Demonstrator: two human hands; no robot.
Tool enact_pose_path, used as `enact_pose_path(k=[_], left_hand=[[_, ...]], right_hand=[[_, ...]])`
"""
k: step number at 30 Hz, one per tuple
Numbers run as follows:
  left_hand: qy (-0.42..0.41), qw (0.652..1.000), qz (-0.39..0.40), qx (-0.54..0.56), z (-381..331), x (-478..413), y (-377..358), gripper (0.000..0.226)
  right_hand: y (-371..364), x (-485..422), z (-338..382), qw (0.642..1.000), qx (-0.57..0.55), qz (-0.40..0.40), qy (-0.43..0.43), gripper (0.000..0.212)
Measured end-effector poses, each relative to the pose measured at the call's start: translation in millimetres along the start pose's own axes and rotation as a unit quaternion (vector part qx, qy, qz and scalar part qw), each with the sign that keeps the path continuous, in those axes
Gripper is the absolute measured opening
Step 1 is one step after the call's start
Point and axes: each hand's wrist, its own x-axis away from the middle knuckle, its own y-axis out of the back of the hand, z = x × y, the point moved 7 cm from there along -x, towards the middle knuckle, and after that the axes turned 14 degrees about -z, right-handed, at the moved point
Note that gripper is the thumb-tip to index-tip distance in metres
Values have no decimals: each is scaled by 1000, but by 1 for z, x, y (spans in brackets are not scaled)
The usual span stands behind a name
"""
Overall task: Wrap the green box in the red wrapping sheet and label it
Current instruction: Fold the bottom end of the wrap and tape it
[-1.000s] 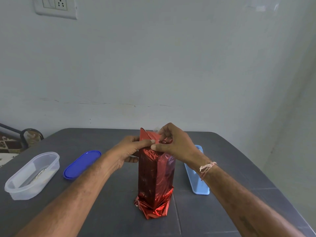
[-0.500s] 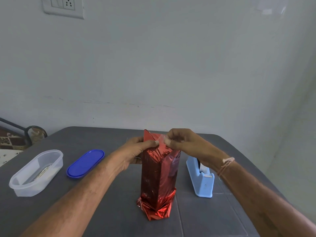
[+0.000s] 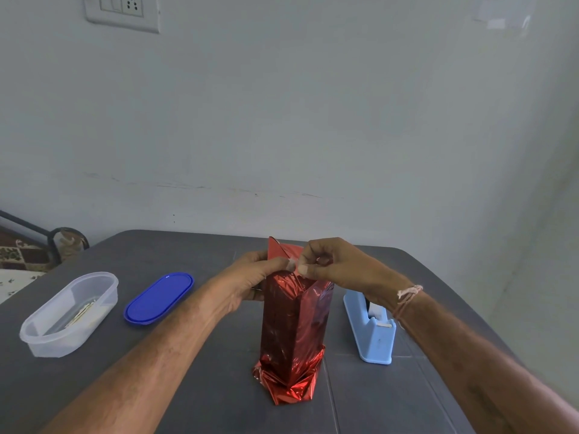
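While it stands upright near the middle of the dark grey counter point(image 3: 407, 402), the box is fully covered by the red wrapping sheet point(image 3: 294, 324), so no green shows; the foil is crumpled around its base and an unfolded flap points up at the top. At that top edge the left hand point(image 3: 250, 277) grips the sheet from the left side, thumb pressed on the foil. Touching it from the other side, the right hand point(image 3: 332, 264) pinches a small piece of clear tape point(image 3: 292, 263) against the sheet. Just to the right of the box lies a light blue tape dispenser point(image 3: 371, 333). Well to the left lie a blue oval lid point(image 3: 158, 297) and, farther out, a clear plastic container point(image 3: 67, 314).
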Motion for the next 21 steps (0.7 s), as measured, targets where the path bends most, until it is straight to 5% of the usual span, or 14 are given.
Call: enact_pose_path(k=[7, 13, 21], left_hand=[[3, 1000, -7, -2, 2, -1, 0, 75], [11, 1000, -5, 1, 1, 0, -2, 40], [14, 1000, -10, 3, -2, 1, -2, 31]], right_hand=[[-2, -5, -9, 1000, 16, -23, -4, 3], [-2, -5, -5, 998, 50, -27, 1, 4], [1, -8, -2, 991, 124, -49, 10, 9]])
